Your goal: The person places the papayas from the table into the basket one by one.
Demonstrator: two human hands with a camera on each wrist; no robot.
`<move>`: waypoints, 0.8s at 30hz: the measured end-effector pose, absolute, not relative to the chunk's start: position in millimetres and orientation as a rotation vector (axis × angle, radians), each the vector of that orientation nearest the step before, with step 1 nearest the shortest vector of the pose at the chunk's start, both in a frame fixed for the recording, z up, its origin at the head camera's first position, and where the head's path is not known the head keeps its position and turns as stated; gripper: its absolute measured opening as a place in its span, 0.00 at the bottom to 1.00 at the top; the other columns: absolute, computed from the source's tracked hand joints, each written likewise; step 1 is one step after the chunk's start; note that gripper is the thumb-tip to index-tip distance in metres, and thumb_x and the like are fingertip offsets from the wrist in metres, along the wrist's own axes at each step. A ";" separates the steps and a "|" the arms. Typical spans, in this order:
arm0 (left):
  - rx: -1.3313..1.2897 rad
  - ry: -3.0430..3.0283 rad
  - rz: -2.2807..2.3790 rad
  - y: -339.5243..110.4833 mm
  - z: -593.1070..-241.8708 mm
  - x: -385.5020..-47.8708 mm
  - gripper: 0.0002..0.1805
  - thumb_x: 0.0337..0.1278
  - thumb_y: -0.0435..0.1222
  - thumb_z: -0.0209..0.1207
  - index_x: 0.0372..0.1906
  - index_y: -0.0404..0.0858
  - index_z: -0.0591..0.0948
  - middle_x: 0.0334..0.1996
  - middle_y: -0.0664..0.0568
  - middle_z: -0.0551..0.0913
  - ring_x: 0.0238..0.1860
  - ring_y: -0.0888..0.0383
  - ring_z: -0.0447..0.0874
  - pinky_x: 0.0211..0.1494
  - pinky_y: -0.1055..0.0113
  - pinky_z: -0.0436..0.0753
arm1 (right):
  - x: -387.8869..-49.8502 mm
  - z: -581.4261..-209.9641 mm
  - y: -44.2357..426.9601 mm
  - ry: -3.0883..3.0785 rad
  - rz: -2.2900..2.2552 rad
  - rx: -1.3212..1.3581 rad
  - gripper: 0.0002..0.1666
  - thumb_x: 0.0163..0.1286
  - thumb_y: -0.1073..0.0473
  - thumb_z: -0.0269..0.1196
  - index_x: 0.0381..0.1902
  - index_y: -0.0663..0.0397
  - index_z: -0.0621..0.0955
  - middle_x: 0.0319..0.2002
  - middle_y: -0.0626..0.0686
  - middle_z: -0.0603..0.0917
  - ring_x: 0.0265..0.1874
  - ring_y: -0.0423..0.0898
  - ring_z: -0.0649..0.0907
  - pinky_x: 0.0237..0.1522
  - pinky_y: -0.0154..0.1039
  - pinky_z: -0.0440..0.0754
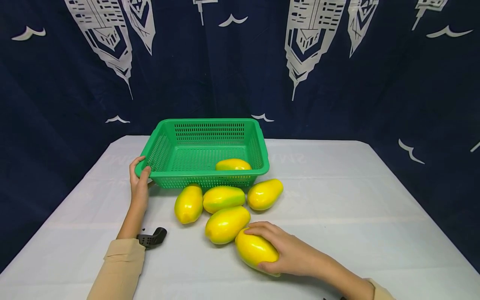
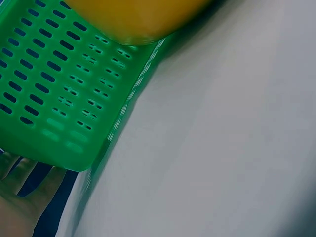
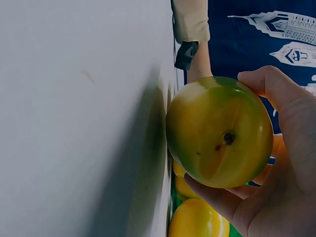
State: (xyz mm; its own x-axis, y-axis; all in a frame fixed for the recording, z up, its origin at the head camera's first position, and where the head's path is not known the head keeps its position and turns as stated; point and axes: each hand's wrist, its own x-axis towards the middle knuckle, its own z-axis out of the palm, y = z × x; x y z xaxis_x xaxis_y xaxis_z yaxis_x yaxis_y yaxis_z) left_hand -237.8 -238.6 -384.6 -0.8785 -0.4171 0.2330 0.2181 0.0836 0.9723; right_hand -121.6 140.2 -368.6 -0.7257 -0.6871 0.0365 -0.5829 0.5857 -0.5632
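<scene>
My left hand (image 1: 139, 179) grips the near left corner of a green plastic basket (image 1: 204, 173), thumb over the rim. In the left wrist view, fingers (image 2: 47, 190) show at the basket's slotted wall. One papaya (image 1: 233, 165) lies inside the basket at the near right. My right hand (image 1: 286, 250) holds a yellow papaya (image 1: 255, 250) at the front of the table. The right wrist view shows that papaya's rounded, greenish end (image 3: 219, 131) between thumb and fingers. Whether it touches the table, I cannot tell.
Several other papayas lie between basket and right hand: one at left (image 1: 188, 204), a greenish one (image 1: 223, 198), one at right (image 1: 265, 194) and one beside the held fruit (image 1: 227, 225). A white cloth covers the table (image 1: 337, 200). A dark blue printed curtain (image 1: 232, 66) hangs behind.
</scene>
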 end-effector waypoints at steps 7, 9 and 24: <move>0.193 -1.924 -1.829 -239.3 -385.6 -238.2 0.22 0.63 0.39 0.41 0.62 0.53 0.59 0.56 0.55 0.60 0.52 0.65 0.62 0.56 0.67 0.61 | -121.5 -365.6 142.1 2.642 -0.815 -1.061 0.39 0.53 0.46 0.65 0.62 0.23 0.62 0.63 0.39 0.64 0.63 0.44 0.66 0.57 0.52 0.69; 0.191 -1.928 -1.824 -239.5 -386.3 -238.1 0.22 0.63 0.39 0.41 0.62 0.53 0.59 0.56 0.55 0.61 0.52 0.65 0.62 0.56 0.67 0.61 | -121.2 -364.9 142.7 2.647 -0.816 -1.057 0.39 0.53 0.46 0.65 0.62 0.23 0.62 0.63 0.39 0.64 0.63 0.44 0.66 0.57 0.52 0.69; 0.185 -1.923 -1.837 -239.5 -386.0 -238.0 0.22 0.63 0.39 0.41 0.62 0.52 0.59 0.55 0.54 0.61 0.51 0.65 0.62 0.53 0.69 0.61 | -124.9 -358.7 147.5 2.700 -0.831 -1.070 0.40 0.51 0.49 0.66 0.62 0.25 0.64 0.63 0.37 0.64 0.63 0.44 0.67 0.57 0.51 0.70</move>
State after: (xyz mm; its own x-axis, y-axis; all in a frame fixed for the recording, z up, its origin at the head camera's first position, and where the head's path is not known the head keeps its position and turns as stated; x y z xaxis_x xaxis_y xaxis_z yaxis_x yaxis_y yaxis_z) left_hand -238.0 -239.5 -386.0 -0.8798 -0.4102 0.2403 0.2214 0.0938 0.9707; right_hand -124.9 147.5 -358.7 -0.7427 -0.6640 0.0868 -0.5979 0.5992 -0.5324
